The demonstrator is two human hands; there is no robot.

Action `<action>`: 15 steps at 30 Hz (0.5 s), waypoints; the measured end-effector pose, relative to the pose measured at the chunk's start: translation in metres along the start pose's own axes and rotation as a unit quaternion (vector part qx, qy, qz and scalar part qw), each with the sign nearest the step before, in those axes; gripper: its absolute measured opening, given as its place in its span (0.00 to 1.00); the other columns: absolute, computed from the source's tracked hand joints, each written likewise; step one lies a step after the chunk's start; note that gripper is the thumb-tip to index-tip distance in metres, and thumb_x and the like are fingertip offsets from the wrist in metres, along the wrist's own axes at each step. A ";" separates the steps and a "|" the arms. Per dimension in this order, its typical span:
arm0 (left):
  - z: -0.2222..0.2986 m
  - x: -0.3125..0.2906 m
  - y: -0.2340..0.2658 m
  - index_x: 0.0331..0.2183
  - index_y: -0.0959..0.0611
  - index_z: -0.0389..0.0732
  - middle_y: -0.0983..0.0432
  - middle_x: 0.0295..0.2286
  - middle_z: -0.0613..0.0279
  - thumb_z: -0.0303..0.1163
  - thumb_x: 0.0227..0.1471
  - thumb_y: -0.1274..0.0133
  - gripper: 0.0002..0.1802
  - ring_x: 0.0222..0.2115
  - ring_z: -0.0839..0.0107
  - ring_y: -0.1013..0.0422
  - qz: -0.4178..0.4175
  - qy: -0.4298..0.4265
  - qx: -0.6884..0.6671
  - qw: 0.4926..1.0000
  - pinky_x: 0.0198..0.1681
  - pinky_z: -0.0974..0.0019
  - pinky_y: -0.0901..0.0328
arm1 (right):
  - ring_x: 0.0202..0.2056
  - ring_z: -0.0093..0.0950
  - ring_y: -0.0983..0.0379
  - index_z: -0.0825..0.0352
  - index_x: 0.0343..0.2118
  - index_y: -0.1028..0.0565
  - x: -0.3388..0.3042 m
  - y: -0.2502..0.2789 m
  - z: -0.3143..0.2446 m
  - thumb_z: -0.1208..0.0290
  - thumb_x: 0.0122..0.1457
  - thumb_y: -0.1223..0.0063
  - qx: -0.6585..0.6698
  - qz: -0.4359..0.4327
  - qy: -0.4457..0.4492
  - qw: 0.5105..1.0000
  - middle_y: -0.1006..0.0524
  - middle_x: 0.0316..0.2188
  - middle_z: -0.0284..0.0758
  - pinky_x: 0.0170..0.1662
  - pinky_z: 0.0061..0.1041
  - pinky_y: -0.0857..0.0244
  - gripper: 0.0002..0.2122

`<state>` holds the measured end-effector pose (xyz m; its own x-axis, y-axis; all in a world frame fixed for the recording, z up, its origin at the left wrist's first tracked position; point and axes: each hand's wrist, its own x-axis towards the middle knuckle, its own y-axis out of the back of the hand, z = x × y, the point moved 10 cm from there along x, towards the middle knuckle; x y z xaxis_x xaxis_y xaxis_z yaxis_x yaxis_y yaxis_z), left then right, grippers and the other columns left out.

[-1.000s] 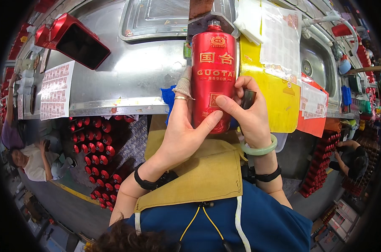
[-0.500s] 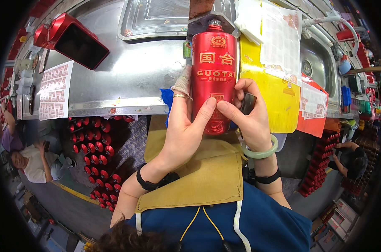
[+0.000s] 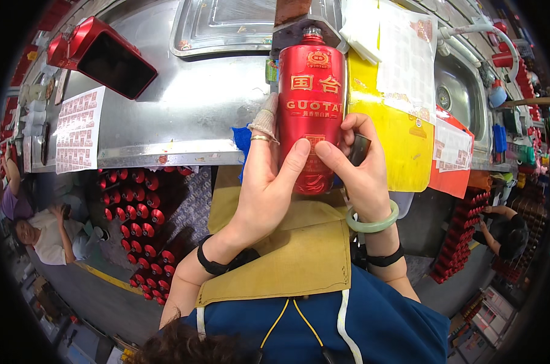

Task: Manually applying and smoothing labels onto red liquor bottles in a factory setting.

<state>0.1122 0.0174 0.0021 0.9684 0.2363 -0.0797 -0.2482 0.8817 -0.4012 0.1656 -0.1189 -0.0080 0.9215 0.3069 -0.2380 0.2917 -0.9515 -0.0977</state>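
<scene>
A red glass-shaped bottle with gold lettering and a bare neck lies between my hands, neck pointing away from me. My left hand is closed along its left side, with the thumb pressed on the lower front. A pale cloth cover wraps fingers of that hand. From the right, my right hand grips the bottle, its thumb pressing beside the other thumb over a small gold-edged label. A dark, rounded object is tucked in the right hand's curled fingers; its kind is unclear.
On the steel worktop are a red device with a dark screen, a sheet of labels and a metal tray. Papers lie over a yellow sheet near a sink. Red bottles stand below left; other people are at both sides.
The bottle has shifted very slightly to the right in the picture. Both hands keep their grip, with the thumbs in nearly the same place.
</scene>
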 end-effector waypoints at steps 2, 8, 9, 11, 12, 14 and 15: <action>-0.001 0.001 0.001 0.69 0.51 0.30 0.45 0.65 0.48 0.24 0.66 0.51 0.38 0.64 0.65 0.41 0.000 0.000 -0.023 1.000 0.66 0.62 0.44 | 0.30 0.09 0.45 0.61 0.44 0.33 0.000 -0.001 -0.001 0.70 0.55 0.27 0.008 -0.006 0.002 1.000 0.39 0.32 0.19 0.32 0.09 0.47 0.21; 0.000 0.001 0.000 0.68 0.49 0.29 0.41 0.63 0.47 0.24 0.66 0.50 0.37 0.62 0.66 0.39 0.005 -0.015 0.035 0.999 0.65 0.62 0.42 | 0.29 0.09 0.45 0.61 0.43 0.33 0.000 -0.001 0.001 0.71 0.55 0.28 -0.014 0.012 0.001 1.000 0.39 0.31 0.19 0.31 0.09 0.48 0.20; 0.001 0.002 0.000 0.68 0.49 0.29 0.41 0.63 0.47 0.24 0.66 0.51 0.37 0.62 0.66 0.39 0.004 -0.022 0.035 0.999 0.65 0.62 0.42 | 0.29 0.09 0.45 0.61 0.43 0.33 -0.001 -0.002 0.000 0.71 0.55 0.28 -0.013 0.016 0.005 1.000 0.39 0.31 0.19 0.31 0.09 0.48 0.20; 0.003 0.003 0.000 0.68 0.48 0.29 0.41 0.63 0.47 0.24 0.67 0.52 0.36 0.61 0.66 0.38 0.003 -0.028 0.035 0.999 0.65 0.62 0.42 | 0.29 0.09 0.45 0.61 0.43 0.33 -0.001 -0.002 -0.001 0.71 0.55 0.28 -0.012 0.020 0.008 1.000 0.39 0.31 0.19 0.31 0.08 0.48 0.20; 0.003 0.003 0.000 0.68 0.49 0.29 0.41 0.63 0.48 0.25 0.67 0.53 0.35 0.62 0.66 0.39 0.006 -0.022 0.019 1.000 0.65 0.62 0.42 | 0.30 0.09 0.45 0.61 0.43 0.32 -0.001 -0.001 -0.001 0.70 0.56 0.28 -0.005 0.021 0.005 1.000 0.39 0.31 0.19 0.31 0.09 0.48 0.20; 0.005 0.003 0.001 0.68 0.49 0.29 0.42 0.63 0.48 0.25 0.68 0.54 0.35 0.62 0.66 0.39 0.009 -0.015 0.002 1.000 0.65 0.62 0.43 | 0.30 0.09 0.45 0.61 0.43 0.32 -0.001 -0.001 -0.001 0.70 0.56 0.28 0.002 0.023 0.002 1.000 0.39 0.31 0.20 0.32 0.09 0.47 0.20; 0.003 0.003 0.003 0.68 0.49 0.30 0.42 0.64 0.48 0.25 0.68 0.55 0.34 0.62 0.66 0.39 0.010 0.005 -0.029 1.000 0.66 0.62 0.43 | 0.30 0.09 0.45 0.61 0.44 0.32 0.000 0.000 0.002 0.70 0.55 0.28 0.031 0.021 -0.019 0.999 0.39 0.31 0.20 0.33 0.09 0.47 0.21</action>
<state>0.1147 0.0221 0.0033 0.9635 0.2496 -0.0969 -0.2661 0.8520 -0.4508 0.1653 -0.1192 -0.0096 0.9219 0.2676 -0.2802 0.2347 -0.9611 -0.1456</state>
